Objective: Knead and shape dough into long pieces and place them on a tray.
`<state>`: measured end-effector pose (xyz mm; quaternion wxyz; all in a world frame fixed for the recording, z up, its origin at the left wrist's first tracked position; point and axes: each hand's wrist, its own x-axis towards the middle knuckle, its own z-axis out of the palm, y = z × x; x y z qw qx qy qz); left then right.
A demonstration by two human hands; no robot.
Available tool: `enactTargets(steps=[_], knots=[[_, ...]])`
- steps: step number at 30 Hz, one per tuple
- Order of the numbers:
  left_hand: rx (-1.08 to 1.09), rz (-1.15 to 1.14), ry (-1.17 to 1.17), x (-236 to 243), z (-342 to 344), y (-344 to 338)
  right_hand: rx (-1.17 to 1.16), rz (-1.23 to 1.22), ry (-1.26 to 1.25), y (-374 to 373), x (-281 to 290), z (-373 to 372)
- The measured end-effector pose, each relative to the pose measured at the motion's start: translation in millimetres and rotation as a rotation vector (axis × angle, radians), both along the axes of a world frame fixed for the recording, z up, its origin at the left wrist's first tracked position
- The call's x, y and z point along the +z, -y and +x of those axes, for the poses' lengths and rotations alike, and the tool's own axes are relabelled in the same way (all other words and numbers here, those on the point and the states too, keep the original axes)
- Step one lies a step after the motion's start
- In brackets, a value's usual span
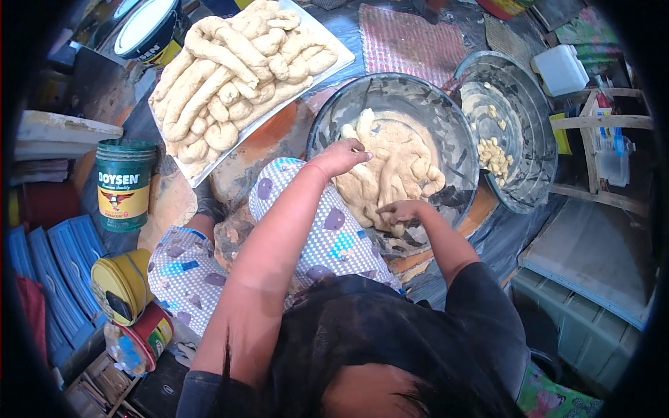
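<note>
A wide black basin [460, 132] in front of me holds soft, pale dough [401, 167] in thick twisted strands, dusted with tan powder. My left hand [340, 157] is at the dough's left side, its fingers closed on it. Beside those fingers a smoother, whiter strand of dough [364, 123] sticks up. Lower in the basin, my right hand [404, 211] has its fingers curled over the near part of the dough. The fingertips of both hands are partly hidden. At the upper left, a white tray [333, 36] bears a heap of powdered dough ropes [230, 76].
A second dark basin [536, 139] with small dough pieces [495, 157] stands to the right. Green buckets [125, 184], a yellow pail [125, 282] and a red tub [152, 327] line the left. Beyond the basins lies a checked woven mat [411, 38]. A wooden rack [592, 139] stands far right.
</note>
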<state>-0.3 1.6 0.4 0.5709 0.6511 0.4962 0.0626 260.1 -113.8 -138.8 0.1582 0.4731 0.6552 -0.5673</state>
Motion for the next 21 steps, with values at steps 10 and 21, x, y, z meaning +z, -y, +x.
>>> enactTargets(steps=[10,21], knots=[[0.024,-0.025,-0.003,-5.7,-3.5,-4.3,-0.745,0.396,0.703,-8.6,-56.6,-103.0],[-0.069,0.004,0.002,8.0,-7.6,5.6,-1.302,0.118,-0.602,-23.2,28.4,-75.3]])
